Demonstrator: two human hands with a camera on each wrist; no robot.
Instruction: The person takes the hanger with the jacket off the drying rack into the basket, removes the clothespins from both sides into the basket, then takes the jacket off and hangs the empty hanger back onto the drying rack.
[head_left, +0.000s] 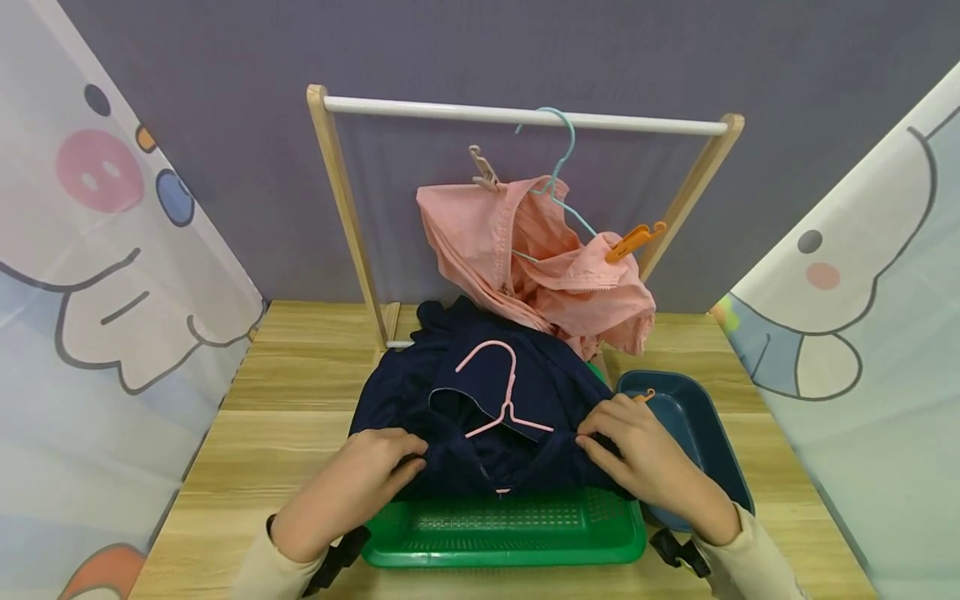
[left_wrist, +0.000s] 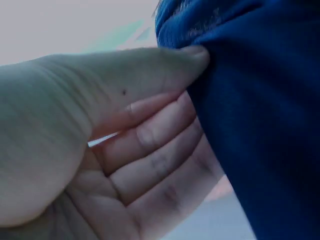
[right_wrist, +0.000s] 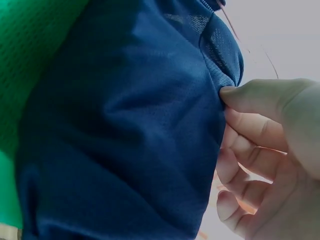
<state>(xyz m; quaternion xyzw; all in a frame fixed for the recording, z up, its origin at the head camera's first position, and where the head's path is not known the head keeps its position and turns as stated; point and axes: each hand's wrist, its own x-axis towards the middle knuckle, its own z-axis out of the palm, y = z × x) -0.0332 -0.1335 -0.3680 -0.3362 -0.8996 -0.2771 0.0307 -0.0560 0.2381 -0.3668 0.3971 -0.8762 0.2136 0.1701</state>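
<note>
A navy jacket (head_left: pixel 465 350) with a zip lies spread over the green basket. Out of its neck opening rises a pink hanger (head_left: pixel 510 392), its hook toward the rack and its shoulders partly hidden inside the cloth. My left hand (head_left: pixel 378 467) pinches the jacket's left shoulder between thumb and fingers; the left wrist view shows the thumb (left_wrist: pixel 185 60) pressed on the blue fabric. On the opposite shoulder my right hand (head_left: pixel 637 442) pinches the cloth, and in the right wrist view the thumb (right_wrist: pixel 245 95) presses at the garment's edge.
Behind stands a rack with a white rail (head_left: pixel 465 111), where a pink jacket (head_left: pixel 480 225) hangs on a light blue hanger (head_left: pixel 558 171). A beige clip (head_left: pixel 486 171) and an orange clip (head_left: pixel 633 242) are on it. The green basket (head_left: pixel 510 554) sits in front; a blue tray (head_left: pixel 697 417) stands right.
</note>
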